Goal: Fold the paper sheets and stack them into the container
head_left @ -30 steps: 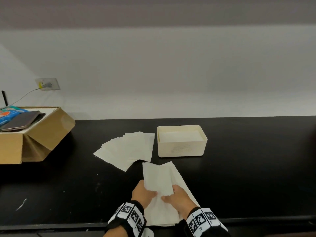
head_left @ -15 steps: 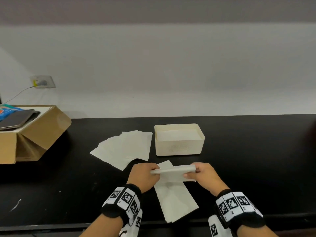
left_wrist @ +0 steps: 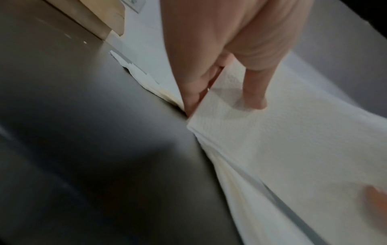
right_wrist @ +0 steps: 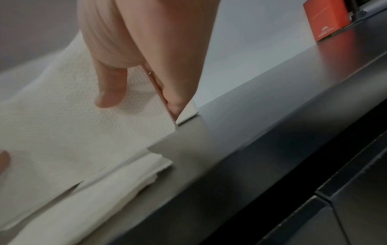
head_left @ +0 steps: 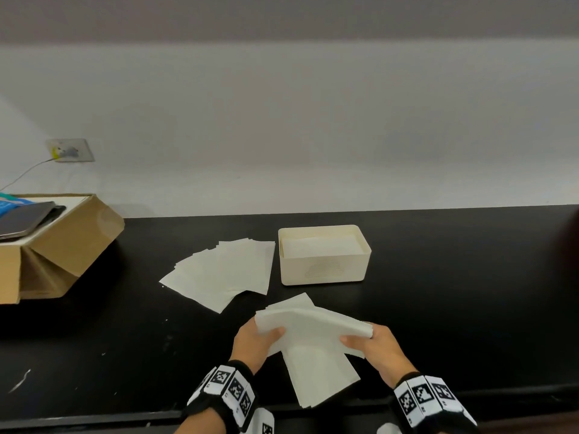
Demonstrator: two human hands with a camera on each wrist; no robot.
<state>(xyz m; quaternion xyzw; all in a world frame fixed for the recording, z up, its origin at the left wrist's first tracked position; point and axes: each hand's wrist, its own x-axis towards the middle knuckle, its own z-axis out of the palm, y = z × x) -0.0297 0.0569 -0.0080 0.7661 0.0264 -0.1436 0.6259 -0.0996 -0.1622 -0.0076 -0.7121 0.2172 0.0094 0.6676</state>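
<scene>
Somewhere in the middle of the job, I'd say. The container (head_left: 324,270) sits centre frame on the black counter (head_left: 470,292) and already has some white paper lying in it, so at least a few folded sheets look stacked; can't tell how many from here.

Right now one sheet (head_left: 313,330) is up off the counter in the lower middle of the head view, doubled over and held at both ends. Left hand (head_left: 255,346) has a pinching grip on its left end, thumb on top and fingers underneath, which the left wrist view shows too (left_wrist: 254,92). Right hand (head_left: 372,343) does the same on the right end, thumb (right_wrist: 111,92) pressed on the top face. So both grips are narrow and holding that one sheet. It looks folded once, not yet creased flat or dropped in.

Under it there's another small stack (head_left: 319,377) lying near the counter's front edge, and a fanned pile (head_left: 225,270) just left of the container. I'd guess both are still waiting to be folded, so plenty left.

Cardboard box (head_left: 62,245) at the far left isn't part of this.
</scene>
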